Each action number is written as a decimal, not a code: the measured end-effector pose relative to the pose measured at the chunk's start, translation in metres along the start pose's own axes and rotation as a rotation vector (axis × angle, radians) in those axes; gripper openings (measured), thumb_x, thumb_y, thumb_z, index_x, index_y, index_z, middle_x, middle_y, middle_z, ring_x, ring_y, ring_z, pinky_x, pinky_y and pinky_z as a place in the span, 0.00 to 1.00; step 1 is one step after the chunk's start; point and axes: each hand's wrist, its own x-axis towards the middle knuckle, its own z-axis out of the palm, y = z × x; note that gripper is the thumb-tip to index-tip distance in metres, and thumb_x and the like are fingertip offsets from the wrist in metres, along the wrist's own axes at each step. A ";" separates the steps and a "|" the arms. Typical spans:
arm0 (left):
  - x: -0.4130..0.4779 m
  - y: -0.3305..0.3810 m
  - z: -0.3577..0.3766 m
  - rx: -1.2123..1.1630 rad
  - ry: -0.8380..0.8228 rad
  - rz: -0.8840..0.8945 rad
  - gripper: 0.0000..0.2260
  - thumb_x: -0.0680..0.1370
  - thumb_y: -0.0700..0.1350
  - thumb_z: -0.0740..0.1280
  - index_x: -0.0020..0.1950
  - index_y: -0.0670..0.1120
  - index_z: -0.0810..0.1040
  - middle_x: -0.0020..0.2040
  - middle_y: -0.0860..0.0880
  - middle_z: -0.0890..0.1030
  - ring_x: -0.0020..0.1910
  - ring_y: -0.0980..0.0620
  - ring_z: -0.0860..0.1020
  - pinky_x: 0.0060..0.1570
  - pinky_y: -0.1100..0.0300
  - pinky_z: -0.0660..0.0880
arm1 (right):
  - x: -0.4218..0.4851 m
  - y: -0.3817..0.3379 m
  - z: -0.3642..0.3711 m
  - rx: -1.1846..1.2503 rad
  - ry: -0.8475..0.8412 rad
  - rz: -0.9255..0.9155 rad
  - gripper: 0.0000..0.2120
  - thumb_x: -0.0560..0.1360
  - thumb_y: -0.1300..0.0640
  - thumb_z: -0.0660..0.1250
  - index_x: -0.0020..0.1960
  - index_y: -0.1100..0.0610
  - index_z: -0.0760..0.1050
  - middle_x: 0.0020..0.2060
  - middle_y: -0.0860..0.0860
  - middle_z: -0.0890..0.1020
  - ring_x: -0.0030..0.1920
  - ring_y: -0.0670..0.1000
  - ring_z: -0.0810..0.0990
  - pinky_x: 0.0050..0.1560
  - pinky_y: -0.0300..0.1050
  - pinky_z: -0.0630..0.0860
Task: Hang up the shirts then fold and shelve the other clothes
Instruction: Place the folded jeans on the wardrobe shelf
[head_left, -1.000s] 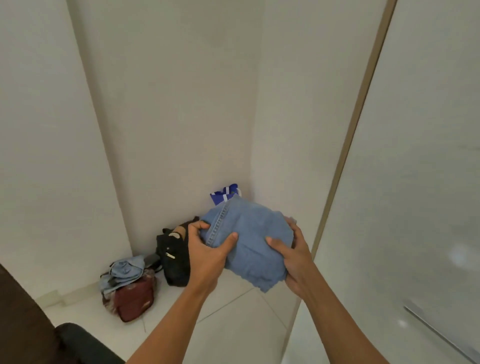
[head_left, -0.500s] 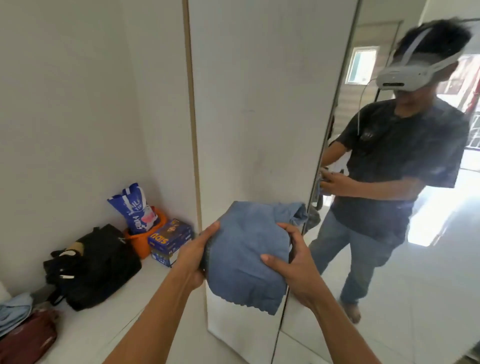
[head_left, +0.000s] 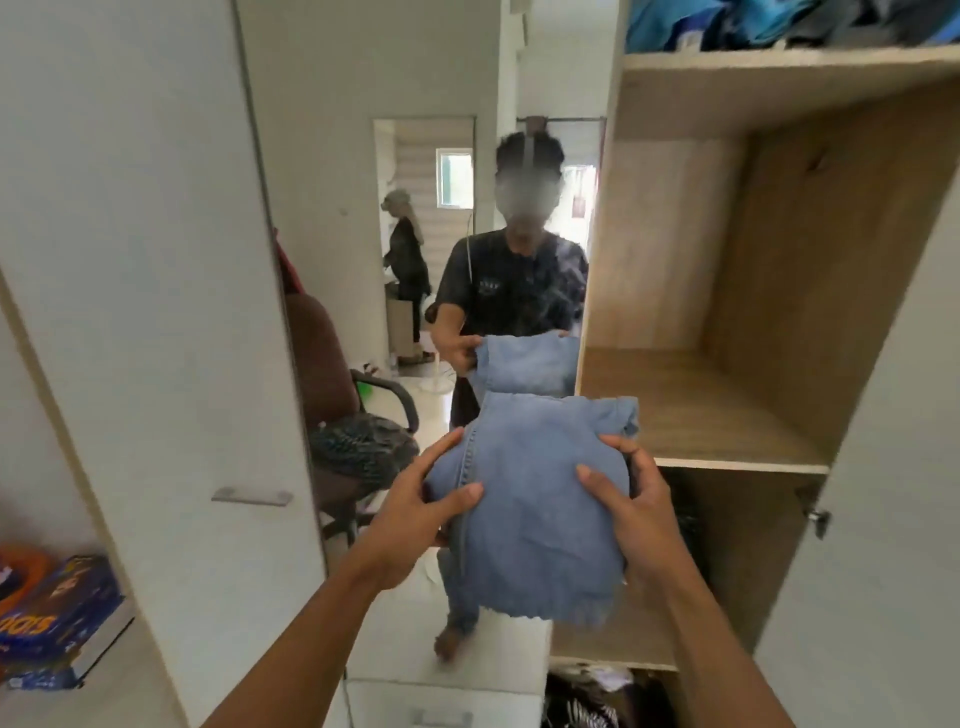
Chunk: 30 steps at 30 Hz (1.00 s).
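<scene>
Folded denim (head_left: 530, 499) is held up in front of the open wardrobe (head_left: 831, 260), just short of the bare wooden shelf (head_left: 727, 415) at its middle. The bundle is clamped from both sides. The left hand (head_left: 415, 512) is curled round its seamed edge and the right hand (head_left: 636, 519) round the opposite edge, with both thumbs laid over the top face. The two hands are kept apart by the garment between them.

Relative to that shelf, the denim is seen to the near left and slightly low, not yet resting on the board. Above the shelf, a higher compartment is seen filled with blue clothes (head_left: 727, 21). Below it, dark patterned fabric (head_left: 587, 701) is glimpsed at the wardrobe's foot. Left of the shelf a mirror (head_left: 337, 208) is mounted, in which the person and the bundle are reflected.

Folding of this piece is judged complete, and only its placing on the shelf appears to be left. No rail of hung shirts is shown, so how far the hanging has got, and how many clothes remain, cannot be told.
</scene>
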 end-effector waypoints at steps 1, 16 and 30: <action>0.008 0.007 0.017 0.019 -0.066 -0.017 0.31 0.69 0.52 0.77 0.68 0.68 0.70 0.70 0.57 0.74 0.67 0.47 0.75 0.54 0.37 0.79 | 0.004 -0.008 -0.020 -0.009 0.027 -0.016 0.19 0.72 0.53 0.75 0.61 0.47 0.76 0.56 0.44 0.83 0.55 0.48 0.83 0.55 0.55 0.82; 0.172 0.041 0.194 0.159 -0.563 0.113 0.44 0.76 0.35 0.71 0.77 0.69 0.51 0.68 0.62 0.69 0.63 0.46 0.77 0.36 0.51 0.82 | 0.134 -0.059 -0.206 -0.102 0.202 -0.179 0.17 0.75 0.61 0.73 0.62 0.57 0.75 0.57 0.51 0.83 0.55 0.52 0.84 0.50 0.45 0.82; 0.309 0.006 0.279 -0.355 0.093 0.114 0.15 0.74 0.37 0.75 0.56 0.52 0.80 0.54 0.52 0.83 0.51 0.49 0.84 0.44 0.46 0.83 | 0.295 -0.008 -0.255 -0.144 0.115 -0.197 0.18 0.75 0.64 0.73 0.62 0.55 0.73 0.56 0.53 0.82 0.56 0.51 0.83 0.53 0.48 0.81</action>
